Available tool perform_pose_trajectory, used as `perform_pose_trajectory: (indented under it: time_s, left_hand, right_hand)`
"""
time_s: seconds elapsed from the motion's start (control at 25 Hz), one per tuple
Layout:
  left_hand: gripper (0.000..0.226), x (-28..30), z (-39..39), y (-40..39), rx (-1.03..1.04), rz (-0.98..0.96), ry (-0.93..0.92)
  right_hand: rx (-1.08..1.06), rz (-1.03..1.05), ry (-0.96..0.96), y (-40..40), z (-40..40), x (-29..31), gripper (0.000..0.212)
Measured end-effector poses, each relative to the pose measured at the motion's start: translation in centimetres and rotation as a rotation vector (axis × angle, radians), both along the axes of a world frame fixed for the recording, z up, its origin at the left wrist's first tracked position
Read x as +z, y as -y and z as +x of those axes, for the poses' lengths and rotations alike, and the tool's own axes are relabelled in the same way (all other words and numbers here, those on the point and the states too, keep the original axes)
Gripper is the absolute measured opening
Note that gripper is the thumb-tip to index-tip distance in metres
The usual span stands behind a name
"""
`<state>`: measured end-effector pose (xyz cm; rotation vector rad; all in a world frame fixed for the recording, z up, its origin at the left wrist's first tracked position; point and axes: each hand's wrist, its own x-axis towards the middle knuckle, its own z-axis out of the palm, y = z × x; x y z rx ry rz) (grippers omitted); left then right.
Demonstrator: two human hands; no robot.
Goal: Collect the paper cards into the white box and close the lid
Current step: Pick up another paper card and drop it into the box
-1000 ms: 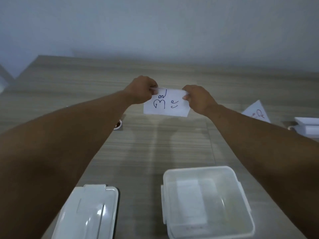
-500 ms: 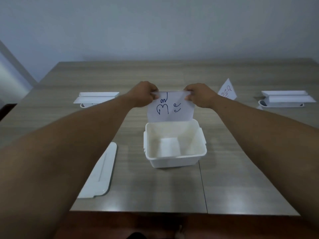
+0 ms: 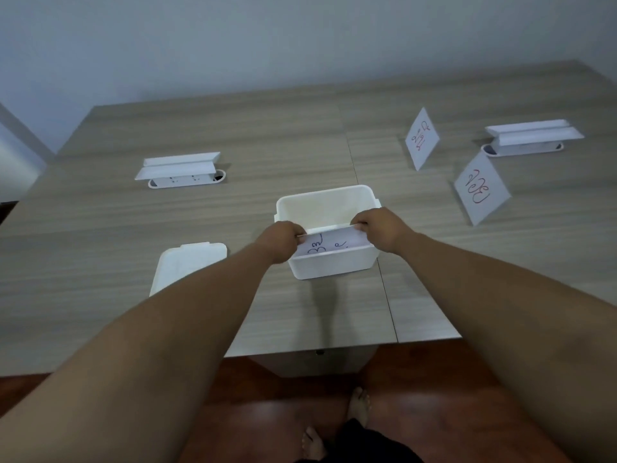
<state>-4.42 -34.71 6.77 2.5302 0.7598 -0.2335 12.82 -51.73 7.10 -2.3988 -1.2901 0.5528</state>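
Note:
An open white box (image 3: 325,203) stands on the wooden table near its front edge. Both my hands pinch the top corners of a white paper card (image 3: 329,243) with blue writing; its lower part is down inside the box, against the near wall. My left hand (image 3: 282,238) grips the card's left corner, my right hand (image 3: 380,228) its right corner. The white lid (image 3: 187,267) lies flat to the left of the box, partly hidden by my left forearm. Two more cards with red writing stand at the right, a near one (image 3: 480,188) and a far one (image 3: 422,138).
Two white flip-up socket covers are set in the table, one at the left (image 3: 182,170) and one at the far right (image 3: 531,137). The table's front edge (image 3: 334,345) runs just below the box. Bare feet (image 3: 359,407) on a red-brown floor show beneath.
The card has come down from above the box into it, held by both hands. The view has pulled back and tilted down, and a second red-lettered card at the right has come into view.

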Motion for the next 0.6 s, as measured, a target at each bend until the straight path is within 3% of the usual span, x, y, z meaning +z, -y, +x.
perform_pose_trajectory:
  time_s: [0.2, 0.36, 0.48, 0.6]
  left_hand:
    - [0.027, -3.0, -0.4, 0.6, 0.019, 0.111, -0.035]
    - [0.031, -3.5, 0.1, 0.6, -0.001, 0.116, -0.097]
    - [0.031, -2.1, 1.2, -0.2, 0.019, 0.175, -0.059]
    - [0.03, 0.4, 4.1, -1.0, 0.051, 0.126, 0.037]
  right_hand:
    - [0.005, -0.079, 0.053, -0.2, -0.7, -2.7, 0.035]
    - [0.011, -0.18, 0.045, 0.3, -0.7, -3.8, 0.028]
    - [-0.09, -0.065, 0.003, 2.0, 0.3, -2.1, 0.022]
    - [-0.229, -0.006, 0.055, 4.6, 3.1, 1.3, 0.03]
